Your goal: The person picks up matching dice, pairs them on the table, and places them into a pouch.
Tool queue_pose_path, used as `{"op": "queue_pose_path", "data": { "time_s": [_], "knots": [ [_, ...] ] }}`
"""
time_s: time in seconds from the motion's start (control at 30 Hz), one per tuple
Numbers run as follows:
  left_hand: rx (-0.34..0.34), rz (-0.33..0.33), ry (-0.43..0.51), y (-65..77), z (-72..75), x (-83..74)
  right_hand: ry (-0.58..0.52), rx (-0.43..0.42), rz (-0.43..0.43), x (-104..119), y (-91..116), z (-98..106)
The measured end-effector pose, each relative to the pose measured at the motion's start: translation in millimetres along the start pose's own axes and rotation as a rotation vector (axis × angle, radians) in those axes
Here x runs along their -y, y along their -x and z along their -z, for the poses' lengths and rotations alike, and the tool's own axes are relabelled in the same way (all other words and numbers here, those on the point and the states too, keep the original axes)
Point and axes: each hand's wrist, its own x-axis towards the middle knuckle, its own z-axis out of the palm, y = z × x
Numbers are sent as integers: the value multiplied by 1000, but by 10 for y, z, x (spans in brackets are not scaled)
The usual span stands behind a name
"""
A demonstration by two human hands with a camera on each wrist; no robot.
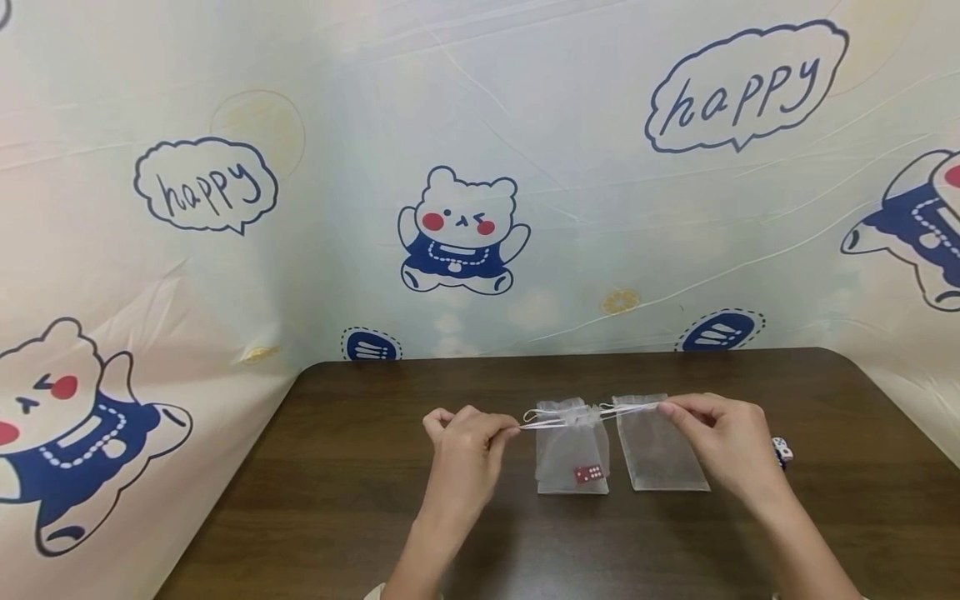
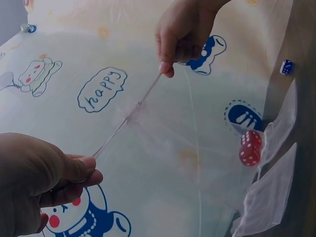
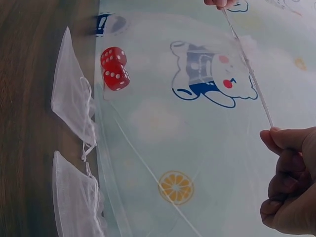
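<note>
Held item: a sheer white organza drawstring pouch (image 1: 573, 450), hung upright between the hands over the wooden table (image 1: 337, 500). Mesh thin enough that the printed bear on the backdrop (image 1: 585, 167) shows through it in the right wrist view. Neck gathered into a tight ruffle; below this the body spreads into a flat, near-rectangular panel. Whether the lower hem touches the tabletop cannot be told.

Contents: two red dice (image 3: 116, 77) with white pips, side by side and touching at the bottom of the pouch, plainly visible through the fabric. In the head view, one face reads six.

Closure: white drawstring (image 3: 261, 97), pulled out to both sides in a taut, almost straight line, ruffle bunched along its middle.

Grip, left hand (image 1: 465, 450): thumb and index finger pressed together on the cord's left end, no gap between them. Grip, right hand (image 1: 727, 437): the same pinch on the right end, remaining fingers folded in toward the palm.

Surroundings: two similar white pouches lie on the table behind, the left pouch (image 3: 71, 94) overlapped by the held one in the head view, the right pouch (image 1: 663, 450) just beside it. A white die (image 1: 782, 448) shows just beyond the right wrist.
</note>
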Motion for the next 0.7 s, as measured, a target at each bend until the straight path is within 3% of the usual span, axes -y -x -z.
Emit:
{"op": "queue_pose_path", "data": {
  "time_s": [0.37, 0.7],
  "knots": [
    [-11, 85, -30, -22, 135, 148, -41, -4, -9, -6, -15, -36],
    [9, 189, -17, -11, 195, 167, -81, -24, 16, 6, -15, -104]
  ]
}}
